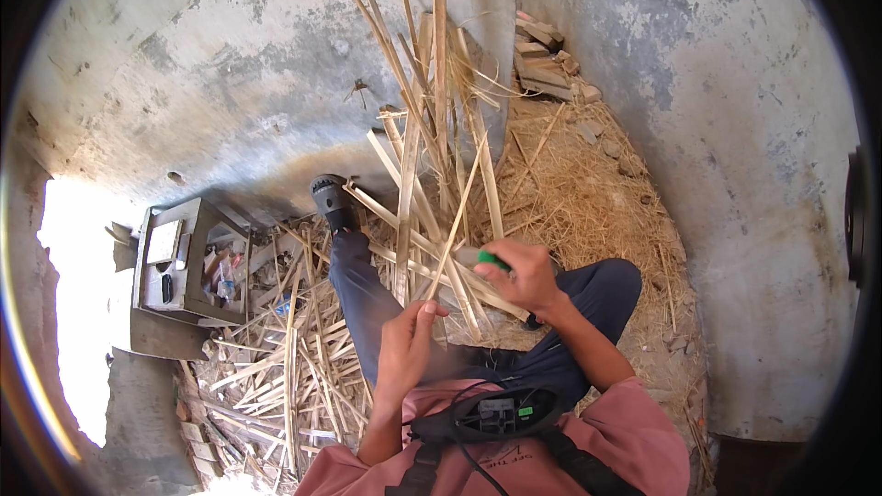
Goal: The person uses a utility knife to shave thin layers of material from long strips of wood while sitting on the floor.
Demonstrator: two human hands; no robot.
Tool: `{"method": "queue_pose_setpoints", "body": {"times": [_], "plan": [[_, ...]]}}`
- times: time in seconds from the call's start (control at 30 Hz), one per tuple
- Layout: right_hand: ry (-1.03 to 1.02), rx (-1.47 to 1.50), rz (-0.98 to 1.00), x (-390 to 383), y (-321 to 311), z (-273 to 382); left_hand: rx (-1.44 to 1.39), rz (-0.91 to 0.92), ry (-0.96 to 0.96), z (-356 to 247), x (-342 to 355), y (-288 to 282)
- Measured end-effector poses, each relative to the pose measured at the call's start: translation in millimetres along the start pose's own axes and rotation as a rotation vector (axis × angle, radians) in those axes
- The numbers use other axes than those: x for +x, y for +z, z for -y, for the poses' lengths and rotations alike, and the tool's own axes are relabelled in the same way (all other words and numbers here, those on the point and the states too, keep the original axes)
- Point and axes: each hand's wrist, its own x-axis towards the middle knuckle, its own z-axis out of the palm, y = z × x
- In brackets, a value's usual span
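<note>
My left hand [407,340] is closed, thumb and fingers pinching the lower end of a thin bamboo strip [459,211] that slants up and away to the right. In my right hand [525,274] is a green-handled knife [493,260], gripped in closed fingers. Its pale blade points left, close to the strip; I cannot tell whether the two touch. Beyond my hands, several long split bamboo pieces [404,207] lean upward against the wall, and others lie crossed between my legs.
Loose bamboo strips [294,358] cover the floor at left, beside a weathered wooden cabinet [175,262] with small items inside. Straw-like shavings [588,193] spread at right, below stacked bricks [544,78]. My shoe [331,197] is near the grey wall [276,73].
</note>
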Motion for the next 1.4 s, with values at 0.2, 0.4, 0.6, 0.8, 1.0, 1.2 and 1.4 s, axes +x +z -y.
{"method": "queue_pose_setpoints", "body": {"times": [0.2,0.4,0.6,0.8,1.0,1.2,1.4], "plan": [[-0.095,0.009,0.13,-4,17,14,0.123,-0.021,0.12,8,5,10],[-0.089,-0.033,0.126,-6,16,16,0.32,-0.078,0.162,8,6,18],[-0.103,-0.085,0.109,-1,9,14,0.328,-0.054,0.146,8,6,17],[-0.102,-0.115,0.03,3,5,11,0.363,-0.051,0.137,7,5,15],[0.459,-0.173,-0.182,33,-58,-29,0.318,-0.008,0.087,34,-26,8],[0.329,0.069,-0.093,10,-23,-27,0.435,-0.167,0.108,33,-2,8],[0.476,0.428,0.088,-1,9,-26,0.45,-0.21,0.126,28,7,16]]}}
